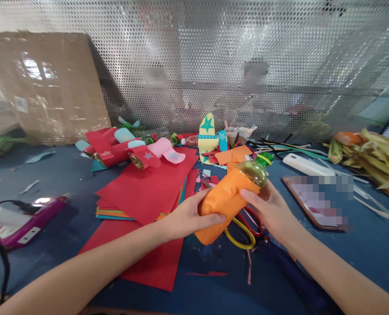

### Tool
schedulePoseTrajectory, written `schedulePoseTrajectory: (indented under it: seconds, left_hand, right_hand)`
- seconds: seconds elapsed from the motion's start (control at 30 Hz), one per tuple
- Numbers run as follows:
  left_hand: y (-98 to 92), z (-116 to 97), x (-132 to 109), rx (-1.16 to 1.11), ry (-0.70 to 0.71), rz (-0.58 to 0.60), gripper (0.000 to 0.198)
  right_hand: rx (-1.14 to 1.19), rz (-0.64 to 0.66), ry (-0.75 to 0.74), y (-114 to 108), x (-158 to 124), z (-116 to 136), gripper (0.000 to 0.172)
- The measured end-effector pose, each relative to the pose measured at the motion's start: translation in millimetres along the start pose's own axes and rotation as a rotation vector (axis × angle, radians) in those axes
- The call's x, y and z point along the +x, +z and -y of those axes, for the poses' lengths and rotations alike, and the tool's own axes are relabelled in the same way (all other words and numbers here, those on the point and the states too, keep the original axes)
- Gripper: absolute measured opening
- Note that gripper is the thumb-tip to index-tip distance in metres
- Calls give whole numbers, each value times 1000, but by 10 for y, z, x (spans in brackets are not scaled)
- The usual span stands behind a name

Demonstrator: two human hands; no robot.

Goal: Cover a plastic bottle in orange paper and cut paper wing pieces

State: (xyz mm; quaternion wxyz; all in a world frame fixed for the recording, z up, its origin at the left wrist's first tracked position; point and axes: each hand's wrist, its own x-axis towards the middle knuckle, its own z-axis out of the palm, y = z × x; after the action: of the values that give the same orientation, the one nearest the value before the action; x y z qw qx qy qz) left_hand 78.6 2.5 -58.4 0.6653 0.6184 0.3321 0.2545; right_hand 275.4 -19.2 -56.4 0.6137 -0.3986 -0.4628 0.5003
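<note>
A plastic bottle with a green cap lies tilted above the blue table, most of its body wrapped in orange paper. My left hand is closed round the lower end of the wrapped bottle, fingers over the paper. My right hand grips the upper part near the bottle's neck, fingertips pressing the paper's edge. Right under the bottle lie scissors with yellow and red handles.
A stack of red paper sheets lies left of my hands. Finished paper-wrapped bottle crafts and a yellow rocket shape stand behind. A phone lies right, a glue gun far left, dried leaves far right, cardboard against the perforated screen.
</note>
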Motion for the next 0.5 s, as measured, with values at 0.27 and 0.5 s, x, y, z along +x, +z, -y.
schedulePoseTrajectory:
  seconds: [0.27, 0.5]
  left_hand:
    - [-140, -35, -3, -251, -185, 241, 85]
    - [-70, 9, 42, -183, -134, 157, 80]
  right_hand:
    - [41, -82, -8, -100, 60, 41, 38]
    - [120, -60, 99, -134, 146, 30, 35]
